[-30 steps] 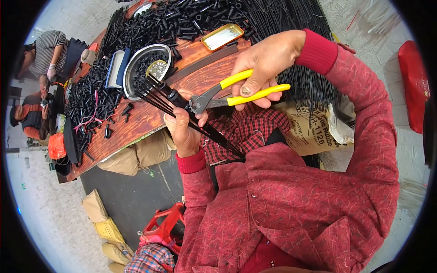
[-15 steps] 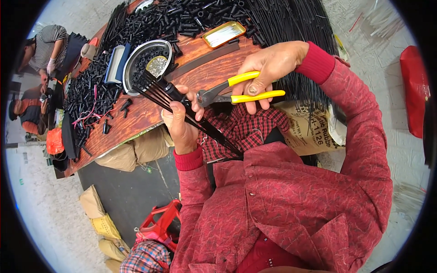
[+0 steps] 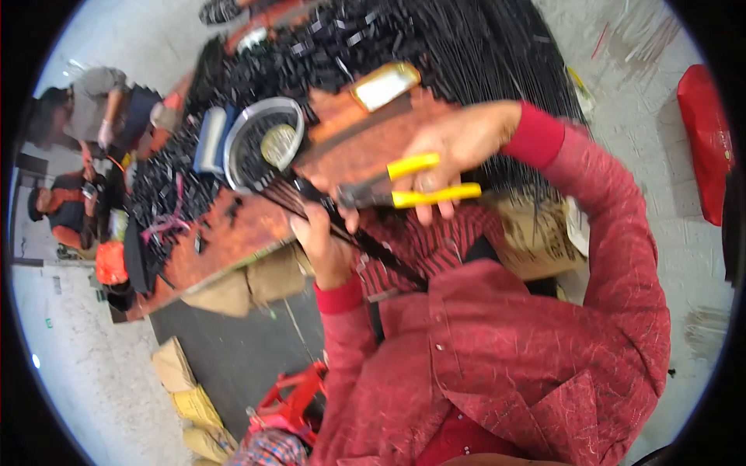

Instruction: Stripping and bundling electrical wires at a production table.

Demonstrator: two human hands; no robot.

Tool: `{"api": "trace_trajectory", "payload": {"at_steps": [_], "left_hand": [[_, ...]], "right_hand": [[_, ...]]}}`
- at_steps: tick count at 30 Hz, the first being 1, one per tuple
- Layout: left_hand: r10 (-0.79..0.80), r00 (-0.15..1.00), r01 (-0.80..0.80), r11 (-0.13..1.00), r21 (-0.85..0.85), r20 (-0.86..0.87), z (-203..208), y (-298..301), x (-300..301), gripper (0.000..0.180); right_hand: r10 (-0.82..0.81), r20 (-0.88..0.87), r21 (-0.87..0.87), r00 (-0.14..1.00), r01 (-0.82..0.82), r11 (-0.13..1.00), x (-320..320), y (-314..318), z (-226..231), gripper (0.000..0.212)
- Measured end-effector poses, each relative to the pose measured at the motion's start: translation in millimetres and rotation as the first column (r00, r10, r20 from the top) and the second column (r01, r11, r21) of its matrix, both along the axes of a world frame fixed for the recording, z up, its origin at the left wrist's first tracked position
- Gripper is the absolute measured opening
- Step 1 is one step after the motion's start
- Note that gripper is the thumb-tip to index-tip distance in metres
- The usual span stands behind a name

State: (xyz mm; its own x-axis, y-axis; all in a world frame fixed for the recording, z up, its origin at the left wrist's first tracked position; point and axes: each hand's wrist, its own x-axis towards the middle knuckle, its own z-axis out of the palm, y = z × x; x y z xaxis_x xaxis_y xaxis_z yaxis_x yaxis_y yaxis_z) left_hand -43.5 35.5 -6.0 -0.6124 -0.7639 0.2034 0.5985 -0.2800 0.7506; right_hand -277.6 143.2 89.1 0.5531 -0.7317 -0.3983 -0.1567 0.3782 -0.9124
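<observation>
My left hand (image 3: 320, 250) is closed around a bundle of thin black rods (image 3: 392, 266), which runs slantwise from beside the metal bowl down to my lap. In my right hand (image 3: 466, 140) is a pair of pliers (image 3: 439, 196) with yellow handles, and its handles are spread apart. The dark plier jaws are at the bundle, close to my left fingertips. Blur hides whether they grip anything. A silvery bowl (image 3: 231, 147) stands just beyond the rod ends; it contains small black parts and a round tin (image 3: 278, 147) of shiny bits.
On the reddish wooden table (image 3: 233, 252) lie heaps of short black tubes (image 3: 350, 39), long black rods (image 3: 505, 78), a yellow-edged tin (image 3: 387, 87) and a blue-and-white box (image 3: 211, 140). Two people work at the far left. A red stool (image 3: 291, 396) stands below; a printed sack (image 3: 536, 241) is beneath the table.
The whole view has shifted and blurred, with the table's left side now lower and further right. Both hands keep their holds, and the pliers stay near the bundle.
</observation>
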Motion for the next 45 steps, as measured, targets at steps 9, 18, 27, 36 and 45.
{"api": "trace_trajectory", "payload": {"at_steps": [9,18,27,36,45], "left_hand": [[-0.058,0.998,0.06,0.997,0.041,-0.037,-6,-2,13,0.036],[-0.068,0.996,0.07,0.997,0.038,-0.05,-11,-13,10,0.031],[-0.065,0.996,0.061,0.996,-0.069,-0.054,-20,-22,15,0.037],[-0.013,0.995,0.016,0.999,0.03,-0.094,-30,-34,32,0.04],[0.046,0.995,-0.037,0.995,0.092,-0.089,-43,-54,47,0.04]], "right_hand": [[-0.063,0.145,-0.007,0.987,0.065,0.998,21,22,-28,0.045],[-0.333,0.142,-0.03,0.932,0.34,0.94,22,22,-62,0.047],[-0.682,0.092,-0.316,0.725,0.671,0.671,25,-8,-34,0.034],[-0.73,-0.336,-0.51,0.595,0.537,0.672,-14,-90,-70,0.026],[-0.654,-0.613,-0.79,0.443,-0.304,0.533,49,-216,-86,0.018]]}}
